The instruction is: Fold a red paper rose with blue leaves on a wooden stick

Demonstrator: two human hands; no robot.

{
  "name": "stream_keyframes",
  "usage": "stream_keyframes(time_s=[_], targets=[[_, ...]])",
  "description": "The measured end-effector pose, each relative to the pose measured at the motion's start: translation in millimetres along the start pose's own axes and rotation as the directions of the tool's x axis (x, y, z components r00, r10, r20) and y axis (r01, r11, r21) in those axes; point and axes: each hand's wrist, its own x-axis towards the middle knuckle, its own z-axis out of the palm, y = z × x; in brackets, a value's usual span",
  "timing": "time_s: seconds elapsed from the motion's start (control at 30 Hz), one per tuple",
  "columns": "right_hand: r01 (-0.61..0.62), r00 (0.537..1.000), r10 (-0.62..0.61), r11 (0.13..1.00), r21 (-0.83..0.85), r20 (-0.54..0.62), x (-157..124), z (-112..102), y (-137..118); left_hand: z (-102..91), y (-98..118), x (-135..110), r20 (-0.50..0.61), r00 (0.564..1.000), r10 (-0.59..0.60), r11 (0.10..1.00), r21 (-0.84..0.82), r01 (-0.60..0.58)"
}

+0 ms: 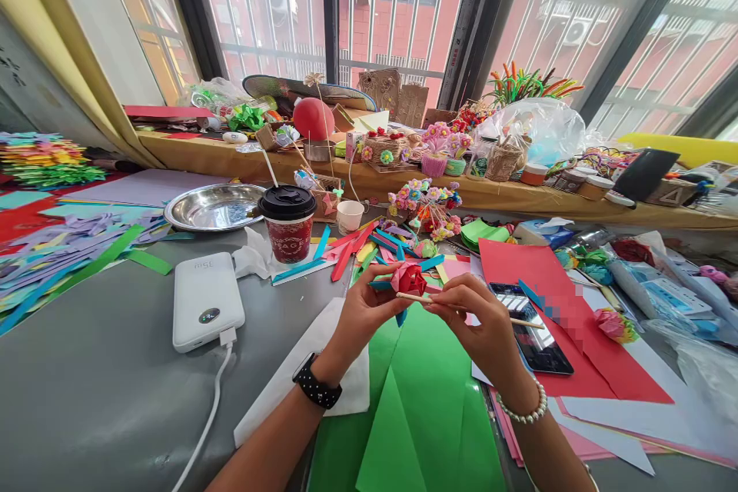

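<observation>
Between my hands is a red and pink folded paper flower (408, 277) with blue paper strips sticking out around it. My left hand (369, 306) grips the flower from its left side, fingers behind and thumb below. In my right hand (470, 311) a thin wooden stick (413, 297) is pinched, its tip lying against the front of the flower and its other end passing out behind the hand. Under both hands lies a green paper sheet (427, 392) with fold lines. A white tissue (351, 369) rests beneath my left wrist.
At left are a white power bank (207, 300) with a cable, a lidded red cup (287, 227) and a metal plate (213, 207). Paper strips (86, 246) cover the far left. A phone (533, 330) lies on red paper (605, 354) at right. Craft flowers (427, 204) stand behind.
</observation>
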Motion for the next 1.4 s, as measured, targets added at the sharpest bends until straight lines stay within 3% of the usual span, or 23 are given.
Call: stream_keyframes(time_s=[0.17, 0.33, 0.57, 0.8, 0.93, 1.4], targets=[[-0.017, 0.997, 0.020, 0.999, -0.034, 0.073, 0.6, 0.6, 0.0, 1.0, -2.6, -1.3, 0.028, 0.998, -0.053, 0.998, 0.027, 0.052], [-0.087, 0.994, 0.090, 0.995, -0.045, 0.069, -0.5, 1.6, -0.8, 1.5, -3.9, -1.9, 0.074, 0.993, -0.086, 0.996, 0.038, 0.084], [-0.150, 0.987, 0.148, 0.989, 0.016, 0.066, 0.1, 4.8, 1.1, 1.8, -3.5, -0.8, 0.148, 0.989, -0.021, 0.999, 0.032, 0.016], [-0.155, 0.983, 0.148, 0.986, 0.059, 0.108, -0.2, 8.3, 2.2, 0.2, -5.1, -0.6, 0.123, 0.991, -0.047, 0.997, 0.064, 0.039], [-0.171, 0.984, 0.168, 0.984, 0.050, 0.057, -0.2, 8.7, 4.5, 0.5, -5.0, -1.0, 0.090, 0.995, -0.038, 0.998, 0.051, 0.034], [-0.178, 0.981, 0.173, 0.983, 0.042, 0.093, 0.2, 6.4, 2.7, 0.4, -7.0, -0.1, 0.127, 0.990, -0.067, 0.997, 0.051, 0.061]])
